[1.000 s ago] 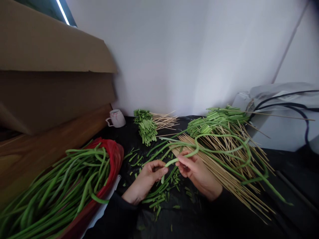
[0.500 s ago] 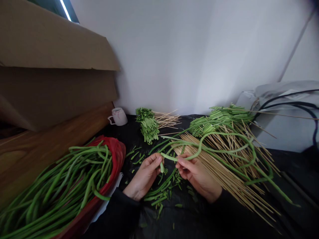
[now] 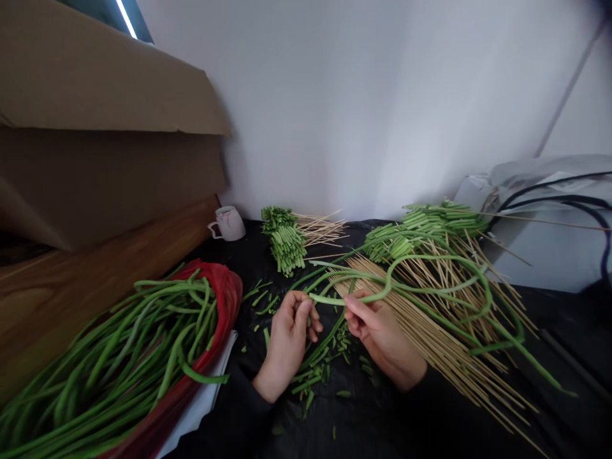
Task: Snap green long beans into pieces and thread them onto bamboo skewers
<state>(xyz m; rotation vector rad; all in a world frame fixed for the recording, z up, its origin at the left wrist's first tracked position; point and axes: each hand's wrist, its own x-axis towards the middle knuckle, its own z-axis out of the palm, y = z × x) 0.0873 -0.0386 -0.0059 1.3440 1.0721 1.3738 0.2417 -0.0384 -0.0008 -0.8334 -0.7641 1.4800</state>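
My right hand [image 3: 377, 328] pinches a long curling green stalk [image 3: 411, 264] close to its cut end, which points left toward my left hand [image 3: 287, 335]. The left hand's fingers are curled in just beside that end; whether they hold anything is hidden. Below and between both hands lies a heap of short cut stalk pieces [image 3: 315, 366] on the black sheet [image 3: 344, 427]. More long stalks loop over a spread of bamboo skewers [image 3: 430, 331] to the right of my right hand.
A red bag [image 3: 224, 287] full of long green stalks [image 3: 119, 363] lies at the left. Bundles of skewered pieces [image 3: 287, 245] lie at the back, more of them [image 3: 421, 226] at the right. A white mug [image 3: 228, 223], cardboard box [image 3: 95, 127] and white bag [image 3: 549, 217] with black cable ring the area.
My left hand broke a short piece off the stalk's end, then drew back and curled shut. The right hand kept its grip on the stalk and shifted slightly right.
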